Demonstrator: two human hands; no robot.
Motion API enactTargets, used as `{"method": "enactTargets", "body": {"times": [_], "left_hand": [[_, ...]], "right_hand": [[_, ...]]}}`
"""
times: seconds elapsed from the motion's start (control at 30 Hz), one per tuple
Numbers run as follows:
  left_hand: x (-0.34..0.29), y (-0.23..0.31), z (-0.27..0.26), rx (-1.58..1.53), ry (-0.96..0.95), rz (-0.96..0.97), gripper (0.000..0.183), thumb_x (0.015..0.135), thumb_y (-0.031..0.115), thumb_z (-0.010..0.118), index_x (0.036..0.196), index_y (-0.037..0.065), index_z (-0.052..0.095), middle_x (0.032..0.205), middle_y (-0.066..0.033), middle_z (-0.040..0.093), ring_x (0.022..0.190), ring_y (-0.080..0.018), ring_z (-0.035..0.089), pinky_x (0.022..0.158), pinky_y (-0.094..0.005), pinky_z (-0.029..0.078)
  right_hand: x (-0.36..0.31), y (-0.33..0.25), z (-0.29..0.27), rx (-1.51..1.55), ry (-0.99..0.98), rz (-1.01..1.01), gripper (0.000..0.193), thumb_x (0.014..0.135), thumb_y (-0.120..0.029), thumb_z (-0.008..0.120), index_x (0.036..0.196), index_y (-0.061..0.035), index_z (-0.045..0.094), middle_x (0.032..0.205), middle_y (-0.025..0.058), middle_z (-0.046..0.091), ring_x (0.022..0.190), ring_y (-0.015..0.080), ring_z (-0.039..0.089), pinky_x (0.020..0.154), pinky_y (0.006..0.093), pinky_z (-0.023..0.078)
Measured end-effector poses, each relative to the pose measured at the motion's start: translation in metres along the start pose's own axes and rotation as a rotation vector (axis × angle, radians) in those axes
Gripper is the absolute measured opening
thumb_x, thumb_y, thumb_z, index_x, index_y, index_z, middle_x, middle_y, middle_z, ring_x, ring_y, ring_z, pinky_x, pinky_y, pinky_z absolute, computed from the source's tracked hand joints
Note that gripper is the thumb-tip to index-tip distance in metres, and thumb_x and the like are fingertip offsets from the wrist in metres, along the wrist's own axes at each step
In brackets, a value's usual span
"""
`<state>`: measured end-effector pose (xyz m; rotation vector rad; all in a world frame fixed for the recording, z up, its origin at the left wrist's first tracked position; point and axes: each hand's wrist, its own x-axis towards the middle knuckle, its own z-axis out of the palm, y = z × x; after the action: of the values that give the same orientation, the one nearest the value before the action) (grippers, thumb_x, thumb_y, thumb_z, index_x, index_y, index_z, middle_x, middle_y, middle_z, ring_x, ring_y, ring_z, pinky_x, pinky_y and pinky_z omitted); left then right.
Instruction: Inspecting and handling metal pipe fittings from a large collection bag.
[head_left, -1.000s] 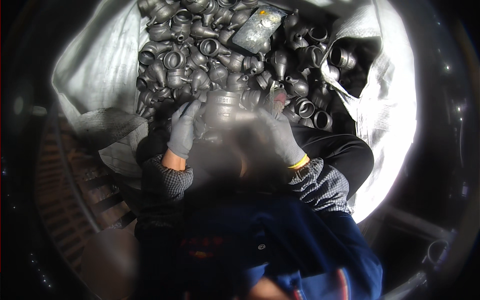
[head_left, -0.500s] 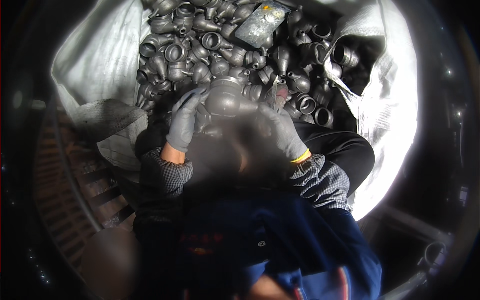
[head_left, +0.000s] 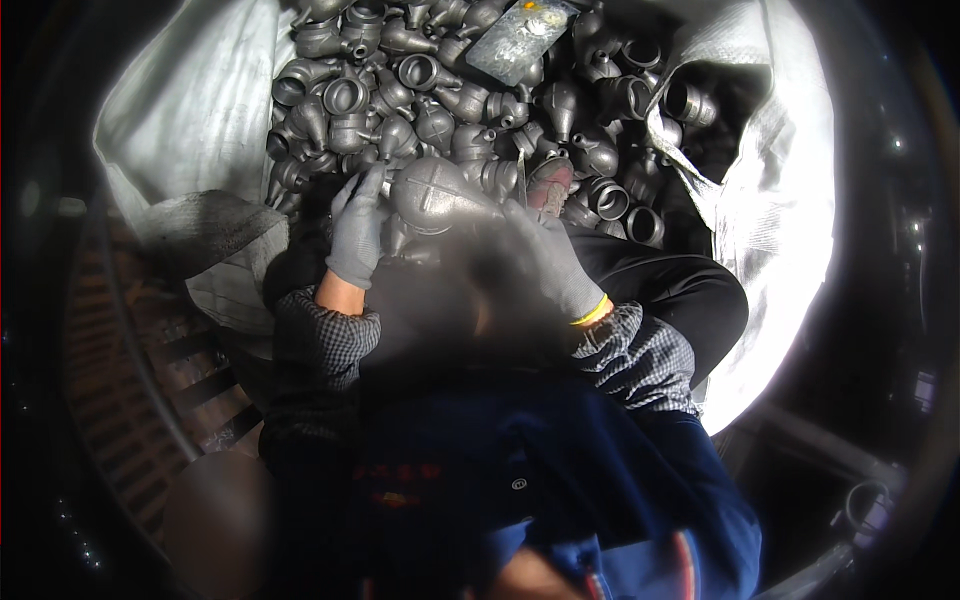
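A grey metal pipe-fitting casting (head_left: 432,196) with a rounded body and raised seam lines is held above my lap. My left hand (head_left: 357,232), in a grey glove, grips its left side, fingers curled at the edge. At its narrow right end is my gloved right hand (head_left: 552,258), its fingers closed. A thin, flat, pale strip-like tool (head_left: 521,178) sticks up from the right fingers; its lower part is hidden in the glove. Shadow and blur cover the area between my palms.
Many similar castings (head_left: 435,125) are heaped in a large white woven bag (head_left: 205,110), with a flat grey plate (head_left: 520,42) on top. A reddish shoe (head_left: 549,186) shows beyond my right hand. Slatted pallet-like boards (head_left: 130,390) lie at left.
The casting has been turned: its ringed mouth faced away before, and its rounded, seamed side now shows. My right hand and the thin tool have shifted slightly left.
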<state>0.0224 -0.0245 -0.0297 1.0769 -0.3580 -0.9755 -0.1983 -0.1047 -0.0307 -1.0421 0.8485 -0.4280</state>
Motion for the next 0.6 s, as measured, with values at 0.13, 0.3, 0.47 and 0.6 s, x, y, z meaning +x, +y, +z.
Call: {"method": "enactTargets", "body": {"times": [0.13,0.3,0.47,0.6], "left_hand": [[0.003,0.003,-0.002,0.024,0.096,-0.061,0.026,0.090,0.024,0.061,0.103,0.002,0.060,0.092,-0.0043,0.060,0.080,-0.0126,0.059,0.073,-0.0277,0.051],[-0.002,0.006,0.005,0.063,0.175,-0.087,0.024,0.090,0.028,0.062,0.093,0.004,0.062,0.079,-0.0005,0.060,0.069,-0.0088,0.057,0.064,-0.0235,0.047],[-0.001,0.002,0.005,0.049,0.029,-0.096,0.027,0.093,0.028,0.058,0.101,0.003,0.062,0.091,-0.0030,0.062,0.076,-0.0079,0.058,0.066,-0.0224,0.047],[0.005,0.000,-0.007,0.147,0.053,-0.156,0.022,0.090,0.019,0.061,0.104,0.002,0.063,0.097,-0.0054,0.064,0.081,-0.0113,0.062,0.071,-0.0252,0.053]], "right_hand": [[0.009,0.009,0.001,0.117,0.048,-0.022,0.028,0.091,-0.033,0.059,0.088,-0.0055,0.059,0.068,-0.0005,0.060,0.049,0.0031,0.048,0.043,0.0177,0.036],[0.015,0.019,-0.003,0.064,-0.031,-0.091,0.023,0.088,-0.026,0.064,0.096,-0.0047,0.061,0.074,-0.0004,0.063,0.051,0.0022,0.049,0.045,0.0163,0.037],[0.012,0.015,-0.005,0.143,-0.040,-0.056,0.022,0.089,-0.024,0.063,0.094,-0.0025,0.061,0.071,0.0011,0.063,0.050,0.0033,0.048,0.044,0.0167,0.036],[0.007,0.007,-0.005,0.073,0.034,-0.081,0.023,0.089,-0.025,0.061,0.087,-0.0026,0.060,0.069,0.0026,0.062,0.048,0.0046,0.047,0.042,0.0177,0.035]]}}
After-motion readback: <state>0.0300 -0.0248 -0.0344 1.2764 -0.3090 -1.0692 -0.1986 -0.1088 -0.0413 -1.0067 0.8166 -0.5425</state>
